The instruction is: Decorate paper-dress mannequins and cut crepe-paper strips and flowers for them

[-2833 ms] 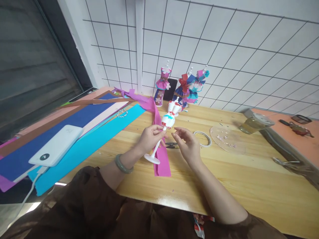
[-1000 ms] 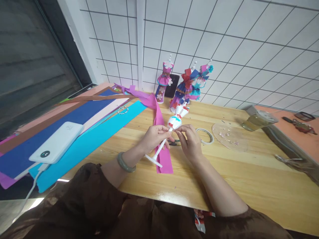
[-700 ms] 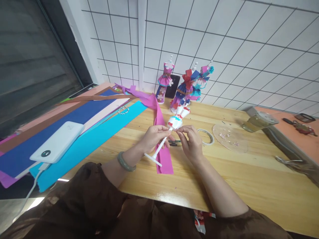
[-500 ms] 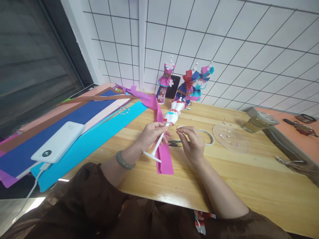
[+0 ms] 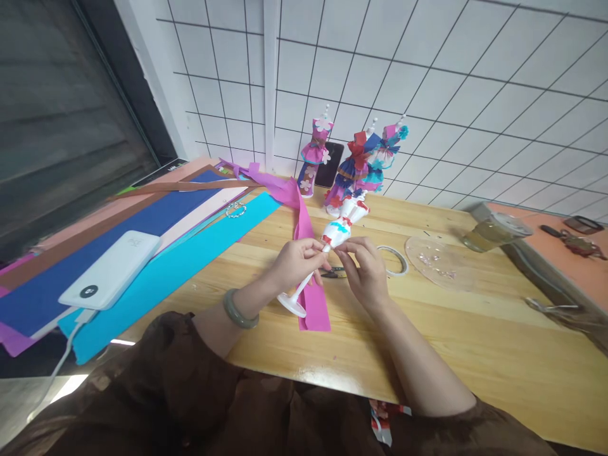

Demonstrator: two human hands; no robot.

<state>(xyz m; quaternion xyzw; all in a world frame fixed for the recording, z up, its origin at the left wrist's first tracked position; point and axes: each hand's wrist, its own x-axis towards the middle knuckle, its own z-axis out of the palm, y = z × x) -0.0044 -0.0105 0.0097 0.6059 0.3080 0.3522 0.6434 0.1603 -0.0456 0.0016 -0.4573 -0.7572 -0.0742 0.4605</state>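
Note:
My left hand (image 5: 299, 263) is closed round the white stem of a small mannequin stand (image 5: 338, 232), just below its body. The mannequin is tilted, its top pointing away to the right and its round base (image 5: 291, 305) toward me. White paper with red and light-blue trim covers its body. My right hand (image 5: 363, 269) pinches at the lower edge of this white paper, close to my left fingertips. Below the hands lies a folded magenta paper strip (image 5: 314, 307), and dark-handled scissors (image 5: 336, 273) are partly hidden between the hands.
Several dressed mannequins (image 5: 358, 158) and a phone (image 5: 329, 166) stand near the wall. Coloured paper sheets (image 5: 190, 247) and a white power bank (image 5: 111, 269) lie left. A tape roll (image 5: 393, 260), a clear dish of beads (image 5: 439, 261) and a lidded cup (image 5: 496, 232) are right.
The mannequin has tilted further right, and its base has turned. My right hand has moved left and now touches the white paper's lower edge.

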